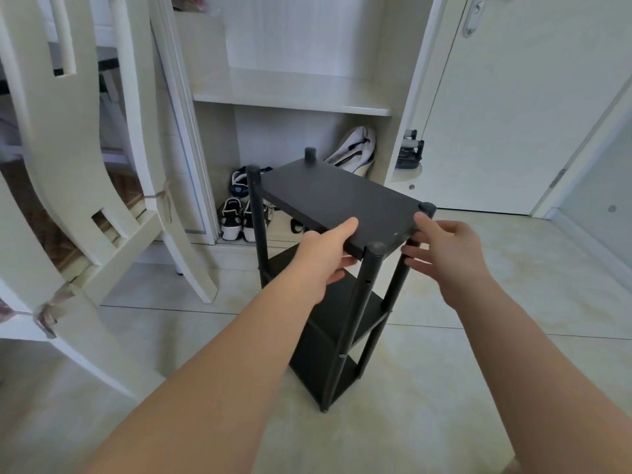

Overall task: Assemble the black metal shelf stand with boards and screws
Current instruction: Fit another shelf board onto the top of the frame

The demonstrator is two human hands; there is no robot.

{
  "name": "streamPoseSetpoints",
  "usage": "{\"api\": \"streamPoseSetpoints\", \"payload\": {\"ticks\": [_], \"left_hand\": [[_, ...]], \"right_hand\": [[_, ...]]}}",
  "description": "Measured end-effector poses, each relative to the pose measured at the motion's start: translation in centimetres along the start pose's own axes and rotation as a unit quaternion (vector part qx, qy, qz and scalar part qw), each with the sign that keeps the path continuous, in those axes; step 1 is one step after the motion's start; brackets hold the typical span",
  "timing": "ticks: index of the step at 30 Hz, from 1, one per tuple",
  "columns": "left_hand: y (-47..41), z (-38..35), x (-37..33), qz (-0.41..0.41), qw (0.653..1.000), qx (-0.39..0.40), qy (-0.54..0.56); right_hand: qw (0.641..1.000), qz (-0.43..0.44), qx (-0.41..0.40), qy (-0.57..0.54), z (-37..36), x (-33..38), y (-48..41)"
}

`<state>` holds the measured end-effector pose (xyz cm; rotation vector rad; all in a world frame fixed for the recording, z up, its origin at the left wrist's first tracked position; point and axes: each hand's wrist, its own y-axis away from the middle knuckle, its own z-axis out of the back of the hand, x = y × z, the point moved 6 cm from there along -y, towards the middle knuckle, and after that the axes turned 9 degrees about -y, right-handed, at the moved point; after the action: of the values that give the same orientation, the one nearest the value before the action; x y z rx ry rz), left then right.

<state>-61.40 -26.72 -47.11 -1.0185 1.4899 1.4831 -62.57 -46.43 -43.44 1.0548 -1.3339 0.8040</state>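
Note:
The black shelf stand (338,200) stands upright on the tiled floor, with a top board, lower boards (345,323) and black round posts (362,302) at the corners. My left hand (325,254) grips the near left edge of the top board, thumb on top and fingers under it. My right hand (444,254) is at the near right corner with its fingers spread and relaxed, touching or almost touching the right post below the board. No loose screws are visible.
A white chair (85,165) leans at the left. Behind the stand is an open white cabinet (294,100) with shoes (239,220) on its floor. A white door (513,114) stands at the right. Pale floor tiles (478,354) surround the stand.

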Motion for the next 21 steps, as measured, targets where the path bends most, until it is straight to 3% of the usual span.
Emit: {"api": "streamPoseSetpoints", "payload": {"ticks": [2,5,7,10,13,15,18,19,21], "left_hand": [[0.2,-0.2,0.0,0.001,1.000,0.015,-0.020],[0.1,0.8,-0.4,-0.004,0.999,0.030,-0.035],[-0.1,1.9,-0.7,-0.010,0.999,0.027,-0.035],[-0.2,4.1,-1.2,-0.016,1.000,-0.011,0.013],[0.0,6.2,-1.5,-0.019,0.997,-0.067,0.042],[0.2,7.0,-1.6,-0.015,0.995,-0.087,0.034],[0.7,7.1,-1.4,-0.010,0.998,-0.062,0.001],[0.8,7.1,-1.4,-0.008,0.999,-0.051,-0.008],[1.2,7.1,-1.2,-0.006,0.999,-0.035,-0.022]], "right_hand": [[0.994,-0.065,0.039,-0.079,-1.2,-0.9,0.2],[0.988,-0.090,0.030,-0.124,-1.9,-1.4,0.5],[0.989,-0.093,0.034,-0.114,-2.2,-1.6,1.2],[0.984,-0.110,0.106,-0.093,-3.6,-2.0,3.4],[0.980,-0.086,0.177,0.032,-4.1,-1.1,5.0],[0.989,0.017,0.127,0.081,-2.9,1.5,4.2],[0.982,0.178,-0.010,0.070,-0.7,5.1,2.6],[0.980,0.184,-0.024,0.076,-0.6,5.2,2.0],[0.990,0.112,0.020,0.083,-1.7,3.4,0.9]]}}
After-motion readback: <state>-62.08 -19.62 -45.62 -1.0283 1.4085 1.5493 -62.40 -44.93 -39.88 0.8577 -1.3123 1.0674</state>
